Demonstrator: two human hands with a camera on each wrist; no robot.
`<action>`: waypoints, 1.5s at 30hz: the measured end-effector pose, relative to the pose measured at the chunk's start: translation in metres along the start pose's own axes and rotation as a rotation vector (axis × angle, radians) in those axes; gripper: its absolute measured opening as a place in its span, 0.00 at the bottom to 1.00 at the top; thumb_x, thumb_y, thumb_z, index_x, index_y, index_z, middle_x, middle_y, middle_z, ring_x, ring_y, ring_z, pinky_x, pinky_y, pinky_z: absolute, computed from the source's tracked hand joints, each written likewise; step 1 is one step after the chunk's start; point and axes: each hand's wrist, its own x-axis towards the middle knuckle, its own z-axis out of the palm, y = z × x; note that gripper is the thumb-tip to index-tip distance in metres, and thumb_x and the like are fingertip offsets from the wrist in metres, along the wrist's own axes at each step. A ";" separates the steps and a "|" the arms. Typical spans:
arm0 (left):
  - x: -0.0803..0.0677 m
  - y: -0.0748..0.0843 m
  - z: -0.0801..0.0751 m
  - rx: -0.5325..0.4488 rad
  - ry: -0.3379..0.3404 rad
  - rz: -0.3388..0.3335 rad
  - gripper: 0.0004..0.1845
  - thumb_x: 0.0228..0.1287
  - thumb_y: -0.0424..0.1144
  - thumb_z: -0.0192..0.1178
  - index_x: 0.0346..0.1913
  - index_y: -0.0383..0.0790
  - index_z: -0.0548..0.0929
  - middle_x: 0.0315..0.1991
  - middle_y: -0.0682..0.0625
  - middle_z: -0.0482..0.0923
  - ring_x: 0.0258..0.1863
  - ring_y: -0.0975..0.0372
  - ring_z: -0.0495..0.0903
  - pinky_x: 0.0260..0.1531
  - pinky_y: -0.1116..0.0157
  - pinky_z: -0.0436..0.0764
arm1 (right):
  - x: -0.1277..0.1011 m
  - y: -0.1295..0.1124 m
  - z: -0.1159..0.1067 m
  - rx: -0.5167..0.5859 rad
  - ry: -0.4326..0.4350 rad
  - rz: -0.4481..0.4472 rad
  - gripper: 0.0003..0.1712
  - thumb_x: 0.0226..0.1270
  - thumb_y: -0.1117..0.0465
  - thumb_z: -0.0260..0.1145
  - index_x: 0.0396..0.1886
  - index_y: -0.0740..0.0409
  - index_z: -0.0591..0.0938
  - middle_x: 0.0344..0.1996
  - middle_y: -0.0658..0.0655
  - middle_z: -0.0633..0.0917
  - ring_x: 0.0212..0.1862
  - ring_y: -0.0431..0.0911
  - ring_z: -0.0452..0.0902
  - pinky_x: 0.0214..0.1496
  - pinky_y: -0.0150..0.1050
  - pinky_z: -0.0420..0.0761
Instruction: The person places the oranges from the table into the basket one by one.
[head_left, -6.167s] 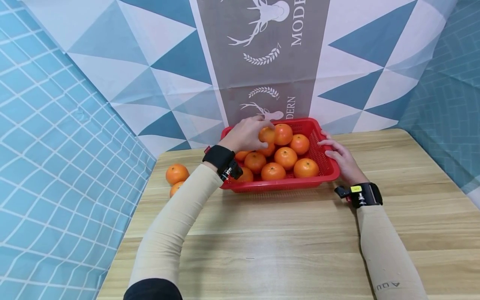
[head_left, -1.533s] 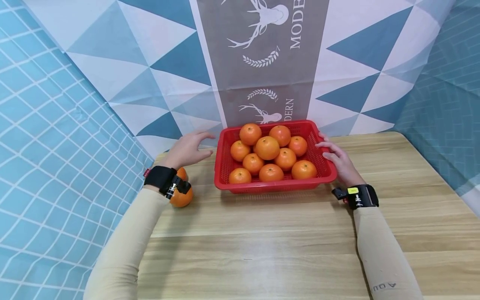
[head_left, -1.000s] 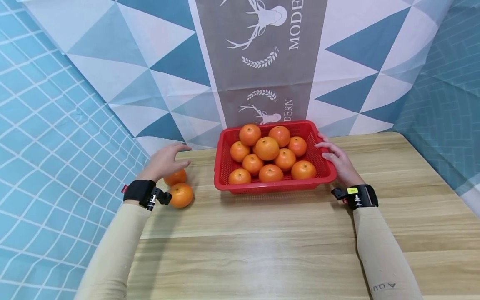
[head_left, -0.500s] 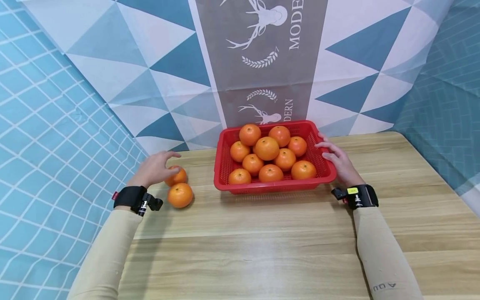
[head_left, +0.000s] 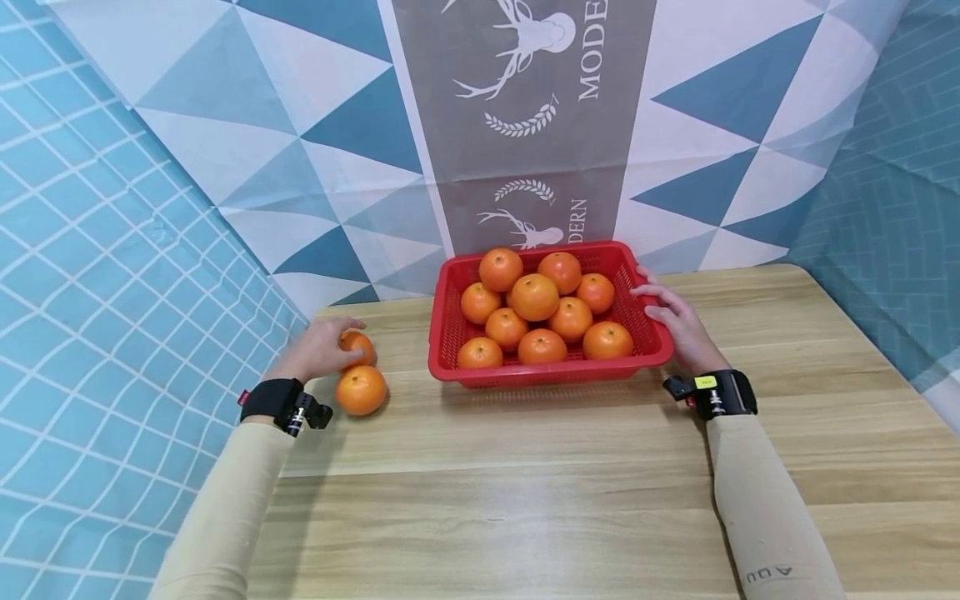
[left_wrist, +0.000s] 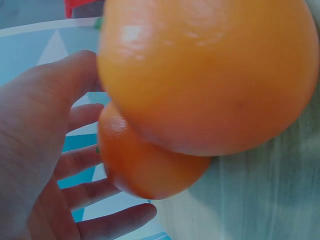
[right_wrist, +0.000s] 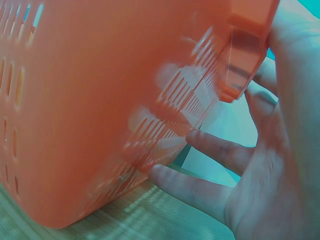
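A red plastic basket [head_left: 547,372] stands at the back of the wooden table with several oranges [head_left: 534,297] piled in it. Two loose oranges lie left of it. My left hand [head_left: 315,354] reaches round the far loose orange [head_left: 358,343], fingers spread and nearly straight along its far side. In the left wrist view the near loose orange [left_wrist: 210,75] fills the frame, with the far orange [left_wrist: 145,165] and my fingers [left_wrist: 75,162] behind it. My right hand [head_left: 671,321] rests against the basket's right side. Its fingers [right_wrist: 200,187] lie straight on the basket wall [right_wrist: 100,100] below the rim.
The near loose orange [head_left: 361,390] lies just beside my left wrist. A patterned cloth backdrop [head_left: 525,125] hangs close behind the basket. The table's left edge [head_left: 300,333] runs right by the loose oranges. Bare wood [head_left: 525,500] spreads in front of the basket.
My left hand left the basket, swung left across the table and came down onto the far loose orange. The right hand and the basket have stayed where they were.
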 end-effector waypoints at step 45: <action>0.006 -0.003 0.006 -0.009 0.001 0.015 0.34 0.73 0.43 0.70 0.76 0.29 0.80 0.69 0.25 0.82 0.56 0.37 0.84 0.58 0.39 0.86 | 0.000 -0.002 0.001 0.020 -0.014 -0.001 0.22 0.90 0.61 0.56 0.76 0.58 0.78 0.96 0.48 0.49 0.96 0.61 0.36 0.62 0.29 0.89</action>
